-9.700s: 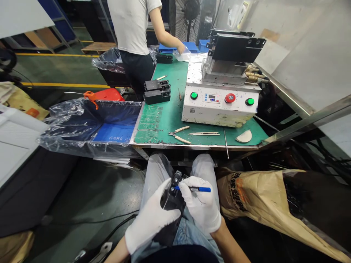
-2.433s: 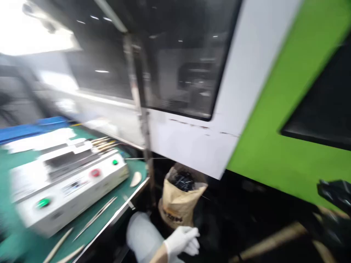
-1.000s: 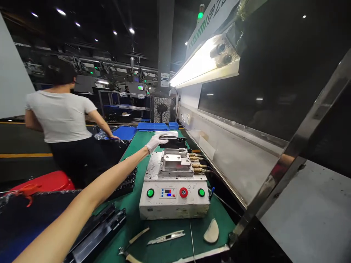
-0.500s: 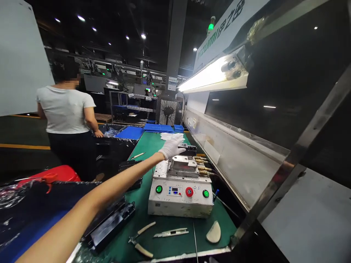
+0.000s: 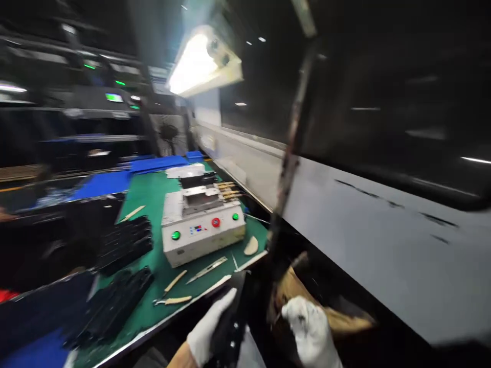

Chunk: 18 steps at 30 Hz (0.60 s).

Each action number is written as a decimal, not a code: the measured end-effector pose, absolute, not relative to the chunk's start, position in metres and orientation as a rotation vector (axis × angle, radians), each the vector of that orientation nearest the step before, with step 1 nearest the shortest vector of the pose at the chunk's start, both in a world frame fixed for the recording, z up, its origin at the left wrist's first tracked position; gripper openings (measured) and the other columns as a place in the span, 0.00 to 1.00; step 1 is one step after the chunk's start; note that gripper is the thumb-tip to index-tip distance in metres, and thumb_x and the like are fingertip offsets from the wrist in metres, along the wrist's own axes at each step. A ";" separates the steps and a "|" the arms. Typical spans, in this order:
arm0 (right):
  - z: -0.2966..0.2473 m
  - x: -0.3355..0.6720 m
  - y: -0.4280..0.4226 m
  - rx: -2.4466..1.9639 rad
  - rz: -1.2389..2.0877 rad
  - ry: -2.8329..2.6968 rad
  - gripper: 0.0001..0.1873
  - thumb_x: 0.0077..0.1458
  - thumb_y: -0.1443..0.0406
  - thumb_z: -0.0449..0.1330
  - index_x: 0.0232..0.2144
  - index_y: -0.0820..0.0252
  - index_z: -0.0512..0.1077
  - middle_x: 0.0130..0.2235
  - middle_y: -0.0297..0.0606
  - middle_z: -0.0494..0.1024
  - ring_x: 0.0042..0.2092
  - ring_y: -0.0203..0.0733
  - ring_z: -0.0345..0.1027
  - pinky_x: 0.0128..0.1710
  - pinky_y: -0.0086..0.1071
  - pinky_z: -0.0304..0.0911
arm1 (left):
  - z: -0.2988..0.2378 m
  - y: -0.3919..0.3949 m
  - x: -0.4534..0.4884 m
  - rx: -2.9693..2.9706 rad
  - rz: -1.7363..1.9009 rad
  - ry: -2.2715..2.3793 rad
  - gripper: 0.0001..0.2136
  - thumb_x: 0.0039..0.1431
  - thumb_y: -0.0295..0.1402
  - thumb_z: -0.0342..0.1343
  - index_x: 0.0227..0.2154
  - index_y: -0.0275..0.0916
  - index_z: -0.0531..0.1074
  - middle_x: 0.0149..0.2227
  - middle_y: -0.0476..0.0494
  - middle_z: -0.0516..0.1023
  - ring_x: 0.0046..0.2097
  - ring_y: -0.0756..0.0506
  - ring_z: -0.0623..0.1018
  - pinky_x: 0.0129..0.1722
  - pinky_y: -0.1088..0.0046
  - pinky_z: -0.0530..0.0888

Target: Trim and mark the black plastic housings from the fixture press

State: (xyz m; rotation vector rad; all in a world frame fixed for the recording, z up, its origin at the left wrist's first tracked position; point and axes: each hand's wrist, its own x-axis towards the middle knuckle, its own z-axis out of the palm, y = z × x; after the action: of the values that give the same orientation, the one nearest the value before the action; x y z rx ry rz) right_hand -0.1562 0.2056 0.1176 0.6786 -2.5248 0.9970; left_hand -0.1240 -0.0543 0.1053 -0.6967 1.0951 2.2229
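In a white glove, my left hand (image 5: pixel 209 327) grips a long black plastic part (image 5: pixel 235 312) at the bottom of the view, just off the table's front edge. The part is blurred and its lower end is cut off. To its right is my right hand (image 5: pixel 309 327), also gloved, with its fingers curled in. Whether anything sits in those fingers is hidden. An open cardboard box (image 5: pixel 293 286) lies behind and around my right hand, below the table.
On the green table (image 5: pixel 143 191) stands a white machine (image 5: pixel 205 237) with buttons. Cutting pliers (image 5: pixel 174 299), a utility knife (image 5: pixel 207 270) and a pale half-round piece (image 5: pixel 251 246) lie before it. Black parts (image 5: pixel 126 301) line the left side. A metal post (image 5: pixel 293 138) rises at right.
The view has swung right and down. My left hand has come back from above the machine to the table's front with a black part. My right hand has entered the view.
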 end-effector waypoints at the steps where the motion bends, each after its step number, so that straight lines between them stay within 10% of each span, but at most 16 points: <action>1: 0.119 -0.158 0.228 0.545 1.015 -2.500 0.20 0.71 0.57 0.47 0.35 0.53 0.76 0.34 0.41 0.81 0.38 0.46 0.78 0.40 0.37 0.74 | 0.104 -0.056 -0.118 -0.778 2.234 1.019 0.28 0.53 0.62 0.59 0.27 0.37 0.80 0.24 0.39 0.82 0.25 0.46 0.78 0.25 0.73 0.73; 7: 0.110 -0.179 0.276 -0.245 0.933 -2.616 0.31 0.60 0.47 0.58 0.52 0.67 0.77 0.54 0.62 0.78 0.58 0.67 0.71 0.59 0.60 0.65 | 0.095 -0.063 -0.106 -0.958 2.385 1.052 0.26 0.52 0.58 0.64 0.40 0.40 0.81 0.31 0.42 0.85 0.36 0.39 0.84 0.38 0.64 0.81; 12: 0.104 -0.176 0.122 0.521 1.867 -2.622 0.44 0.59 0.48 0.63 0.71 0.58 0.59 0.63 0.50 0.74 0.61 0.54 0.71 0.59 0.45 0.71 | 0.114 -0.053 -0.129 -0.581 2.884 1.121 0.20 0.49 0.39 0.71 0.46 0.45 0.80 0.47 0.44 0.86 0.52 0.37 0.83 0.57 0.58 0.78; 18: 0.206 -0.265 0.002 1.250 1.400 -2.345 0.41 0.56 0.61 0.69 0.69 0.51 0.64 0.60 0.42 0.76 0.61 0.52 0.71 0.63 0.43 0.66 | 0.197 -0.134 -0.186 -0.168 3.017 2.021 0.29 0.54 0.50 0.63 0.56 0.40 0.72 0.60 0.34 0.78 0.62 0.33 0.76 0.65 0.52 0.71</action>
State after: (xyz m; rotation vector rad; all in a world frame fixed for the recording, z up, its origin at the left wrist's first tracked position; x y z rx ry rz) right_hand -0.2650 0.0017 0.2055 1.2505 -2.3449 1.4004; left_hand -0.1862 -0.1339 0.1973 -0.1676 2.0210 3.0172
